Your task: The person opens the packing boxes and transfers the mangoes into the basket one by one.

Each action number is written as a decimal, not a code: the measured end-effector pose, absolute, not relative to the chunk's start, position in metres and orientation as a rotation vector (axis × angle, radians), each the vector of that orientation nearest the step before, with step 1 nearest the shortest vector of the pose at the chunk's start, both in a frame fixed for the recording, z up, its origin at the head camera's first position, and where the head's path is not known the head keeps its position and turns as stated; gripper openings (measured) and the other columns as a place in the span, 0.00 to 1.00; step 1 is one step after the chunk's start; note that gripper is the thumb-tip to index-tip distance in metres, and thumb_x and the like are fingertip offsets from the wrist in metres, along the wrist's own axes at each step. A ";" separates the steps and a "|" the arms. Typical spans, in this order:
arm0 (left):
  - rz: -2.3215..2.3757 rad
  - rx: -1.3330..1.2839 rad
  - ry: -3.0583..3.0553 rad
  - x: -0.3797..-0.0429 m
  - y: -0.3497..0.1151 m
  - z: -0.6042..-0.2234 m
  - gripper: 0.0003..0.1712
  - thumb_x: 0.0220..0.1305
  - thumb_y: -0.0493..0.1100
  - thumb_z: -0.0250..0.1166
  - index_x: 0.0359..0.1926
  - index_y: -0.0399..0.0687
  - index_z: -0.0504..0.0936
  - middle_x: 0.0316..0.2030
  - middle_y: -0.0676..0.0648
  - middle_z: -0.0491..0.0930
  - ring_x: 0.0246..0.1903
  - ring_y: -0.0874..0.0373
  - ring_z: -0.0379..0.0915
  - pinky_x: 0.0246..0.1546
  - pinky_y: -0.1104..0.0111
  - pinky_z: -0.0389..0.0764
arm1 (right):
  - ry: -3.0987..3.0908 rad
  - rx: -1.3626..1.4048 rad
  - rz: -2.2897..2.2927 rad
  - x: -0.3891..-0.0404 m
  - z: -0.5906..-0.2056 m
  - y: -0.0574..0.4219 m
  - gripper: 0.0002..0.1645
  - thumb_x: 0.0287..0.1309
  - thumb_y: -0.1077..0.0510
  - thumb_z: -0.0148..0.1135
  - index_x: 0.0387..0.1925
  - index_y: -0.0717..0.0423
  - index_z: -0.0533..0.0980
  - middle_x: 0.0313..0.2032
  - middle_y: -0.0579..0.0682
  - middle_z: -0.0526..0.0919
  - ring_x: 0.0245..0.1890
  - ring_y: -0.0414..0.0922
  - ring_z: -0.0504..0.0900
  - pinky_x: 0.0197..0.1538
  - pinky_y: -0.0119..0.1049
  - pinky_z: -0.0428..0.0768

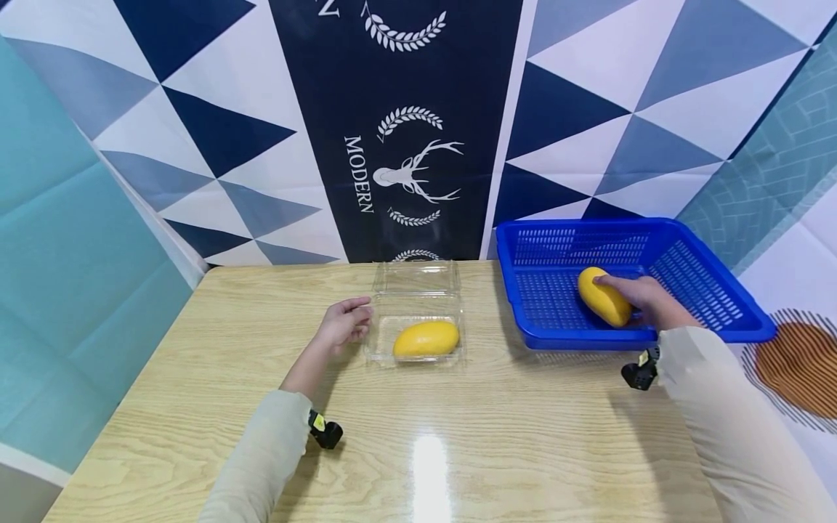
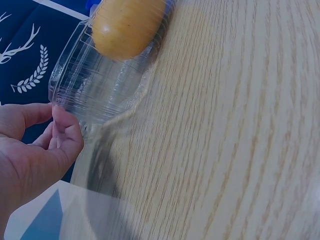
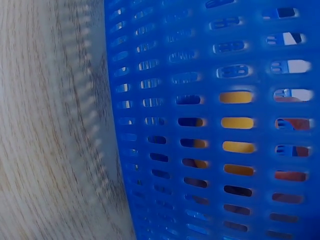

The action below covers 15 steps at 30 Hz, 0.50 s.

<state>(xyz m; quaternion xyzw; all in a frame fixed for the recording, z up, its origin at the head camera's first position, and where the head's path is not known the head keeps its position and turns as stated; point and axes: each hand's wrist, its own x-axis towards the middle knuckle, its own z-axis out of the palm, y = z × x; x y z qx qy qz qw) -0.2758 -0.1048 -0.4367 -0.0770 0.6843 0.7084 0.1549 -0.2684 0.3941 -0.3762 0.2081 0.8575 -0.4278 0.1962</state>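
A clear plastic clamshell box (image 1: pixel 381 330) lies on the table with its lid (image 1: pixel 418 278) raised at the back. Inside the box rests one yellow mango (image 1: pixel 426 339), also seen in the left wrist view (image 2: pixel 127 30). At the box's left edge, my left hand (image 1: pixel 345 323) appears to pinch the rim between its fingertips. Over in the blue basket (image 1: pixel 532 339), my right hand (image 1: pixel 644 296) grips a second yellow mango (image 1: pixel 604 298), thumb on top. The right wrist view shows that mango (image 3: pixel 237 122) only through slots in the basket wall, which hides most of the hand.
The wooden table (image 1: pixel 523 436) extends in front of the box and basket. A patterned cloth wall (image 1: pixel 405 131) stands along the table's back edge, close behind both containers. The basket sits at the right end, its rim higher than the clear box.
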 end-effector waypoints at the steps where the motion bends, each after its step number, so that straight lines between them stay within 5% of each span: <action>1: 2.029 -0.221 1.961 -0.276 -0.105 -0.437 0.25 0.66 0.35 0.55 0.63 0.35 0.66 0.36 0.46 0.73 0.24 0.65 0.70 0.23 0.78 0.74 | 2.400 0.581 -1.195 -0.269 -0.377 0.394 0.64 0.57 0.28 0.44 0.65 0.81 0.38 0.51 0.69 0.60 0.48 0.56 0.68 0.45 0.46 0.82; 15: 2.031 -0.225 1.965 -0.277 -0.105 -0.438 0.25 0.66 0.35 0.56 0.63 0.35 0.66 0.37 0.46 0.73 0.25 0.65 0.70 0.23 0.78 0.74 | 2.411 0.625 -1.072 -0.271 -0.382 0.397 0.71 0.48 0.22 0.50 0.66 0.79 0.42 0.54 0.69 0.61 0.50 0.57 0.68 0.40 0.40 0.82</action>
